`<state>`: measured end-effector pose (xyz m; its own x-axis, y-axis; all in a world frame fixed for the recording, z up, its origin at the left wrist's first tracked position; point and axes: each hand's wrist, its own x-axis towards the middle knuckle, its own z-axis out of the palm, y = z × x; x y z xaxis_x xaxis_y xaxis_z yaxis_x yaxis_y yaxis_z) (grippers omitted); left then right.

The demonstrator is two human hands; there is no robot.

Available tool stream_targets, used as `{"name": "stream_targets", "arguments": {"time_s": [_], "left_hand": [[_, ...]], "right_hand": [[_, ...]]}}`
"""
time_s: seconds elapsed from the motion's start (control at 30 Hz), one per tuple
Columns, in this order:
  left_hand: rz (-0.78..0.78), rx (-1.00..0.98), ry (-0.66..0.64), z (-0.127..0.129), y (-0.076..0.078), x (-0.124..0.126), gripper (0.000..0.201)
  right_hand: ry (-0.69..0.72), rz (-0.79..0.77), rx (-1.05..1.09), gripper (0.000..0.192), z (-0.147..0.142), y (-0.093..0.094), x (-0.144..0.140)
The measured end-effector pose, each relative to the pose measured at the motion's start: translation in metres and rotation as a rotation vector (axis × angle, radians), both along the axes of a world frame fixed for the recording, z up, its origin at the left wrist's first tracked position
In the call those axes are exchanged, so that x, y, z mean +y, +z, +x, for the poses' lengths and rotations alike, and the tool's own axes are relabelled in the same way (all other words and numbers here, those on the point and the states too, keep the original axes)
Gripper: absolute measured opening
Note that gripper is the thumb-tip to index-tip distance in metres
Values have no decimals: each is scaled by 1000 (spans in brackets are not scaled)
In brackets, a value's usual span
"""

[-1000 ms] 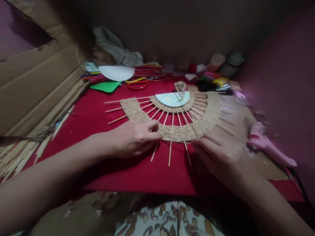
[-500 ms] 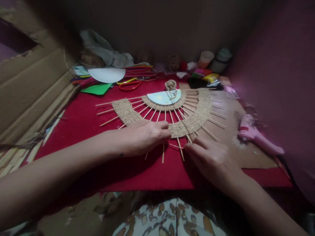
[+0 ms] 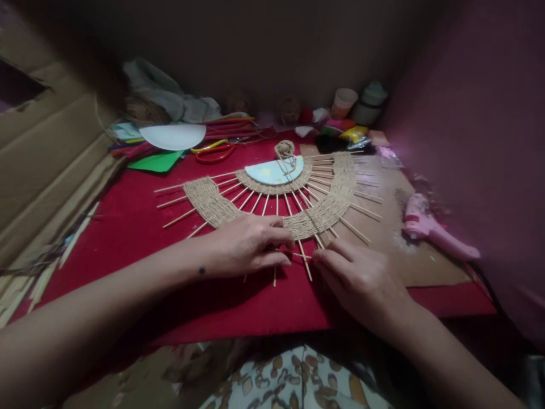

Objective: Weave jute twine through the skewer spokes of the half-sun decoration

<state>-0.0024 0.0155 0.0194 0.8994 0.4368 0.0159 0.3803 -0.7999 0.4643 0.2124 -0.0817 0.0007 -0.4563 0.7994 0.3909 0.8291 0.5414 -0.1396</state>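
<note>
Woven fan [image 3: 272, 199] lies between scissors [image 3: 215, 152] and glue gun [image 3: 430, 227]; both hands' grip pinches its twine [image 3: 293, 253].

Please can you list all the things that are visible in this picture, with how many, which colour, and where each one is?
woven fan piece: one, tan twine on pale sticks, middle of the red cloth
half-disc: one, pale blue, at the fan's centre
twine bundle: one, tan, just behind the half-disc
red cloth: one, red, covers the work surface
glue gun: one, pink, right side on brown card
scissors: one pair, red and yellow handles, back left
green sheet: one, green, back left
white disc: one, white, back left
cups: two, pale, back right
cardboard: brown, left side
left hand: on the fan's near edge
right hand: fingertips at the near sticks
</note>
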Motion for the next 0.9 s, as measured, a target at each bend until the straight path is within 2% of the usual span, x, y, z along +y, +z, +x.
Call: {"name": "stream_targets", "arguments": {"time_s": [0.1, 0.2, 0.47, 0.6, 0.73, 0.9], "left_hand": [[171, 55, 117, 6, -10, -9, 19], [235, 46, 141, 9, -15, -13, 23], [165, 22, 126, 7, -17, -10, 23], [124, 24, 136, 6, -17, -10, 14], [53, -18, 157, 2, -17, -10, 11], [63, -64, 182, -5, -14, -11, 24]], "right_hand": [[-8, -47, 19, 22, -1, -1, -6], [23, -94, 9, 21, -2, 0, -13], [119, -114, -44, 22, -2, -1, -27], [108, -139, -45, 24, 4, 0, -27], [91, -242, 67, 24, 12, 9, -16], [4, -79, -14, 24, 24, 16, 14]]}}
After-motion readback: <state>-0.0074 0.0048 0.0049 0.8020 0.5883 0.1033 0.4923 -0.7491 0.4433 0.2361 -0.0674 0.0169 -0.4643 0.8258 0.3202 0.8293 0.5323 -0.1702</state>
